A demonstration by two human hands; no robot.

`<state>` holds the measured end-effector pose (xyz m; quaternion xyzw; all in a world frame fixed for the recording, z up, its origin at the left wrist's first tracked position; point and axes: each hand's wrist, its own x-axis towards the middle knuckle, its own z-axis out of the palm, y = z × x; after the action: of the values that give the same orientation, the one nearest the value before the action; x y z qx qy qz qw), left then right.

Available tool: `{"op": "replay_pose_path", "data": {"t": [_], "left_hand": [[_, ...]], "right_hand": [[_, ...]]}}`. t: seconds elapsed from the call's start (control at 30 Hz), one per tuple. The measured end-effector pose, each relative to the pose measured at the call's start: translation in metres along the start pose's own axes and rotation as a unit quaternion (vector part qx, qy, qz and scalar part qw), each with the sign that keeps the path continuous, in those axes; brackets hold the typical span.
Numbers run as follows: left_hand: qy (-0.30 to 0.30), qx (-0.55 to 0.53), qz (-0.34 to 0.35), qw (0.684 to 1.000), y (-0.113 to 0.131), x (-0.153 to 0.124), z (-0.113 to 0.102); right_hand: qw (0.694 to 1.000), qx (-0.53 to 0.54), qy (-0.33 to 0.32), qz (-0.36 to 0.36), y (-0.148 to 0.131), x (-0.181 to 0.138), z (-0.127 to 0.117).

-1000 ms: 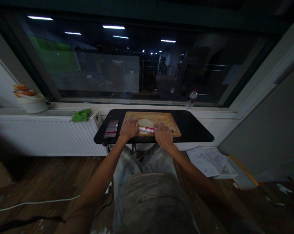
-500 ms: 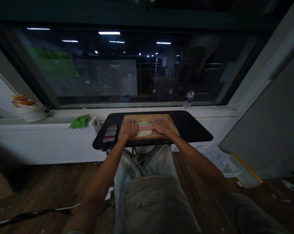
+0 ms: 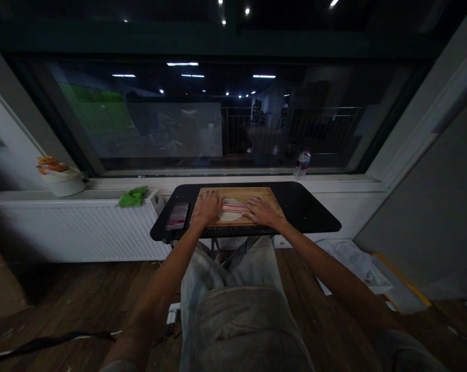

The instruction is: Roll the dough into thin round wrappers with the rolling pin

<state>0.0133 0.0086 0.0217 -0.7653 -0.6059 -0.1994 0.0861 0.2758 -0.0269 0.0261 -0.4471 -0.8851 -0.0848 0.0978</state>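
Observation:
A wooden cutting board [image 3: 270, 196] lies on a small black table [image 3: 307, 209]. On the board is a flat pale round of dough [image 3: 230, 216]. Across the dough lies a thin red and white rod [image 3: 233, 207], used like a rolling pin. My left hand [image 3: 207, 207] rests palm down on the rod's left end with fingers stretched out. My right hand [image 3: 260, 209] lies flat on the rod's right end, fingers also extended.
A phone [image 3: 177, 216] lies on the table's left part. A green cloth [image 3: 133, 197] and a white bowl [image 3: 64, 181] sit on the radiator shelf at left. A water bottle [image 3: 302, 164] stands on the sill. White trays [image 3: 353, 261] lie on the floor at right.
The rod rolled away from me over the dough, then back a little; both hands went with it. The camera view tilted slightly upward.

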Motion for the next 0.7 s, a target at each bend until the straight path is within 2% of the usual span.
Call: {"op": "replay_pose_path", "data": {"t": [0.1, 0.13, 0.2, 0.37, 0.53, 0.7], "left_hand": [[0.064, -0.021, -0.034, 0.997, 0.009, -0.005, 0.002], [0.07, -0.026, -0.051, 0.996, 0.012, -0.008, 0.003], [0.042, -0.036, -0.059, 0.997, 0.018, -0.013, 0.006], [-0.101, -0.054, 0.046, 0.992, 0.026, -0.016, 0.016], [-0.135, -0.071, 0.139, 0.979, 0.015, -0.001, 0.024], [-0.194, -0.156, 0.232, 0.94, -0.003, 0.012, 0.015]], "right_hand": [[0.998, -0.023, 0.02, 0.059, 0.001, -0.004, -0.002], [0.996, -0.028, 0.028, 0.082, 0.002, -0.005, -0.003], [0.991, -0.029, 0.041, 0.124, 0.005, -0.006, -0.006], [0.976, -0.003, 0.065, 0.207, 0.012, -0.005, -0.013], [0.976, 0.006, 0.06, 0.21, 0.014, -0.006, -0.013], [0.978, 0.034, 0.047, 0.199, 0.006, -0.011, -0.008]]}}
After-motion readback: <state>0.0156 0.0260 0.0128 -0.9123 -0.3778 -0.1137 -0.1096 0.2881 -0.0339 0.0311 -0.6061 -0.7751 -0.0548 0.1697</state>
